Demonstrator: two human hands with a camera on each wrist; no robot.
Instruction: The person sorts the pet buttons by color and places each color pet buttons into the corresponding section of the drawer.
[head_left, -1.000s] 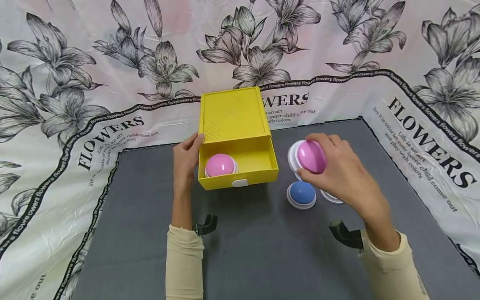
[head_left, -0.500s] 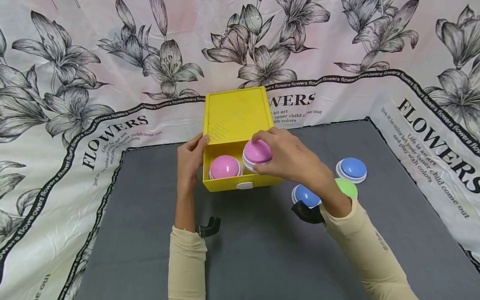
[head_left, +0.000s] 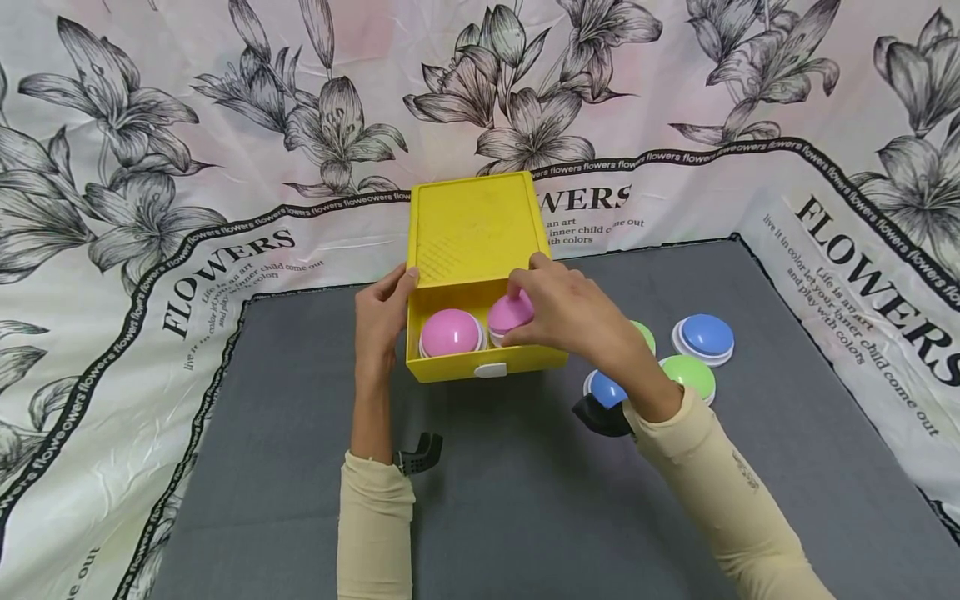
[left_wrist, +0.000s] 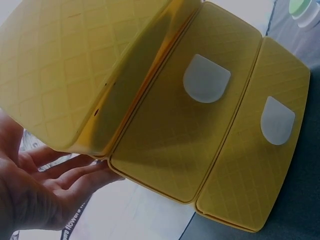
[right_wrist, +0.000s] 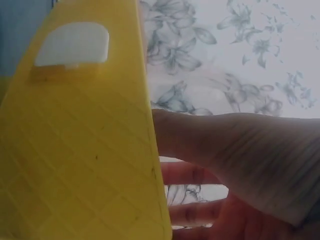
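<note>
A yellow drawer unit (head_left: 476,225) stands at the middle back, its top drawer (head_left: 450,367) pulled out. My left hand (head_left: 381,321) grips the unit's left side, thumb on the top front corner; in the left wrist view its fingers (left_wrist: 95,177) lie along the unit's far side. One pink dome button (head_left: 452,332) with a white base sits in the drawer's left part. Beside it, low in the right part, my right hand (head_left: 573,304) pinches a second pink dome button (head_left: 508,313). The drawer's front wall hides part of its base. The right wrist view shows mostly yellow drawer front (right_wrist: 80,150).
Right of the unit, on the grey cloth (head_left: 510,500), lie a blue dome button (head_left: 707,335), a green dome button (head_left: 688,375), another blue dome button (head_left: 606,389) and another green one (head_left: 643,333), the last two partly behind my right arm. A flowered sheet (head_left: 337,150) hangs behind.
My right hand has carried the pink dome button leftward from the group on the cloth, then lowered it into the drawer's right part. The left hand has kept its hold on the unit.
</note>
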